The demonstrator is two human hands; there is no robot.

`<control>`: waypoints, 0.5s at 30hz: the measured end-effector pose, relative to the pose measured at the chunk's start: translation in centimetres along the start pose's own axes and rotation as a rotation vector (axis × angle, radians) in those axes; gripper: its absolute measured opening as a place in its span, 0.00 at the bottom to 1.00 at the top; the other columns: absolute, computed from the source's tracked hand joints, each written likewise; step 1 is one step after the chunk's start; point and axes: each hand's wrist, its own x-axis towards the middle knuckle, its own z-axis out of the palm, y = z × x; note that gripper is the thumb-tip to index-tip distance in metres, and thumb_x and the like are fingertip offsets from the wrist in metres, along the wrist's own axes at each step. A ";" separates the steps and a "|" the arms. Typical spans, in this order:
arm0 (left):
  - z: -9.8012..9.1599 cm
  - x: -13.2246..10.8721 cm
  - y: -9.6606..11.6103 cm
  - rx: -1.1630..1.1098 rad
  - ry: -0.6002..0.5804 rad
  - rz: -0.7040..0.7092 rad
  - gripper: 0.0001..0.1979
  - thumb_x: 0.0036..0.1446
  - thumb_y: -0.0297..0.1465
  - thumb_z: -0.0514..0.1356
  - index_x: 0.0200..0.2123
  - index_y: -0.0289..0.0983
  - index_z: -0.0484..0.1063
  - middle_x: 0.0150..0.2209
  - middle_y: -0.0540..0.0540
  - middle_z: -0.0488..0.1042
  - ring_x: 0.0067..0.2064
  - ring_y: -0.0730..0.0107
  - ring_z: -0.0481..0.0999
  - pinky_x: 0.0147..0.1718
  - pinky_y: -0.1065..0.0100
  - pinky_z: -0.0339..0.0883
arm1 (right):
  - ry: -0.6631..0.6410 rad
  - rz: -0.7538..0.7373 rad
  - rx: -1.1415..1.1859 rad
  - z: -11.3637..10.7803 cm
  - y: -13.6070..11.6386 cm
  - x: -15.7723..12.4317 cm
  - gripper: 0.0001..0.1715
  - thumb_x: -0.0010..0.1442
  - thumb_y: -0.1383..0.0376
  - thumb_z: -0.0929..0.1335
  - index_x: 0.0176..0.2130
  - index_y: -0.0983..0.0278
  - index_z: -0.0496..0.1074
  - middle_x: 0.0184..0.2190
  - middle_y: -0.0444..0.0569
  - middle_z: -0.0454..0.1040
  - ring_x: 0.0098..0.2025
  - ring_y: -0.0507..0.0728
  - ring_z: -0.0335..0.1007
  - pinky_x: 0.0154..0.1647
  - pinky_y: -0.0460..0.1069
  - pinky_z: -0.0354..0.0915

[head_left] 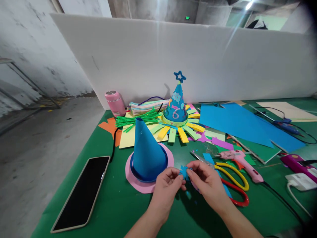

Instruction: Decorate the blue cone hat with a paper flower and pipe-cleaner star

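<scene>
Between my two hands is a small blue paper cutout point(183, 172) with a jagged edge. My left hand point(169, 182) pinches its left side, and my right hand point(203, 178) pinches its right side. A blue paper cone point(146, 153) stands on a pink round brim point(137, 186), just left of my left hand. Scissors with one yellow and one red handle point(241, 198) lie beside my right hand, partly hidden behind it. Tiny blue scraps point(188, 195) show below the cutout.
A decorated blue party hat point(176, 102) with a star on top stands at the back. Green pipe cleaners point(138, 118) and a pink bottle point(115, 103) are near it. At left lies a phone point(83, 195). Blue sheets point(237, 120), a pink glue gun point(244, 162) and its cord occupy the right.
</scene>
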 end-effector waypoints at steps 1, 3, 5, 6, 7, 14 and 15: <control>0.0 0.0 0.0 0.014 0.000 0.011 0.05 0.42 0.29 0.61 0.23 0.34 0.67 0.20 0.51 0.69 0.22 0.76 0.67 0.25 0.72 0.59 | -0.014 -0.002 -0.007 0.0 0.0 0.0 0.09 0.53 0.61 0.65 0.34 0.64 0.67 0.23 0.42 0.66 0.22 0.49 0.62 0.20 0.43 0.59; 0.1 0.0 0.0 0.031 0.002 0.018 0.05 0.42 0.28 0.61 0.22 0.34 0.67 0.19 0.51 0.68 0.22 0.76 0.67 0.25 0.72 0.59 | -0.047 0.003 -0.001 0.1 -0.2 0.0 0.08 0.53 0.62 0.65 0.34 0.64 0.67 0.25 0.44 0.68 0.26 0.51 0.65 0.24 0.45 0.62; 0.1 0.0 0.0 0.037 -0.004 0.006 0.04 0.42 0.28 0.60 0.21 0.33 0.68 0.19 0.51 0.69 0.22 0.76 0.66 0.24 0.73 0.59 | -0.081 0.020 0.029 0.1 -0.3 0.0 0.07 0.54 0.63 0.65 0.35 0.64 0.66 0.26 0.45 0.68 0.27 0.52 0.66 0.26 0.46 0.63; 0.1 0.0 0.0 0.038 -0.010 -0.001 0.03 0.43 0.27 0.60 0.22 0.33 0.68 0.19 0.51 0.69 0.22 0.76 0.66 0.24 0.73 0.59 | -0.095 0.028 0.044 0.2 -0.3 0.0 0.07 0.54 0.64 0.65 0.35 0.64 0.66 0.26 0.44 0.68 0.27 0.52 0.66 0.26 0.46 0.64; 0.2 0.0 0.0 0.040 -0.012 -0.008 0.03 0.43 0.27 0.60 0.21 0.33 0.68 0.19 0.51 0.69 0.21 0.76 0.66 0.24 0.73 0.59 | -0.107 0.033 0.055 0.2 -0.4 0.0 0.07 0.54 0.64 0.65 0.35 0.64 0.66 0.26 0.44 0.68 0.26 0.51 0.66 0.26 0.46 0.64; -0.1 0.2 -0.3 0.031 0.010 -0.025 0.06 0.43 0.29 0.61 0.20 0.33 0.67 0.18 0.51 0.69 0.20 0.76 0.66 0.23 0.73 0.59 | -0.109 -0.042 -0.059 0.3 -0.6 0.1 0.03 0.54 0.67 0.64 0.32 0.63 0.67 0.24 0.44 0.69 0.26 0.51 0.66 0.24 0.44 0.64; -0.2 0.2 -0.3 0.026 0.009 -0.030 0.06 0.43 0.30 0.61 0.20 0.33 0.67 0.18 0.50 0.69 0.20 0.76 0.66 0.23 0.73 0.59 | -0.097 -0.073 -0.097 0.3 -0.7 0.1 0.03 0.54 0.68 0.64 0.32 0.63 0.67 0.25 0.44 0.69 0.26 0.51 0.66 0.25 0.44 0.64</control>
